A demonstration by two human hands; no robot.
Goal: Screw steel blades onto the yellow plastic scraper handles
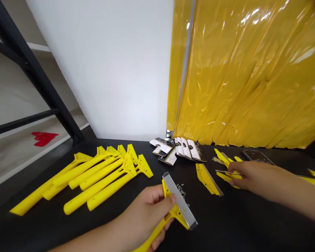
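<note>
My left hand (147, 213) grips a yellow plastic scraper (170, 213) by its head, with a steel blade (180, 200) along the top edge. My right hand (257, 178) pinches a thin metal blade (225, 172) above several yellow scraper parts (224, 162). Close to its fingers lies a yellow scraper head with a fitted blade (207, 180). Several yellow scraper handles (99, 178) lie in a heap to the left. Beyond my hands stand white cardboard blade packs (177, 150). A dark glass pane or phone (257, 156) lies behind my right hand.
Everything lies on a black table (241, 224). Behind it hang a yellow plastic curtain (238, 77) and a white wall (107, 70). A black metal rack (34, 66) stands at the left, with red pieces (43, 138) on a lower surface.
</note>
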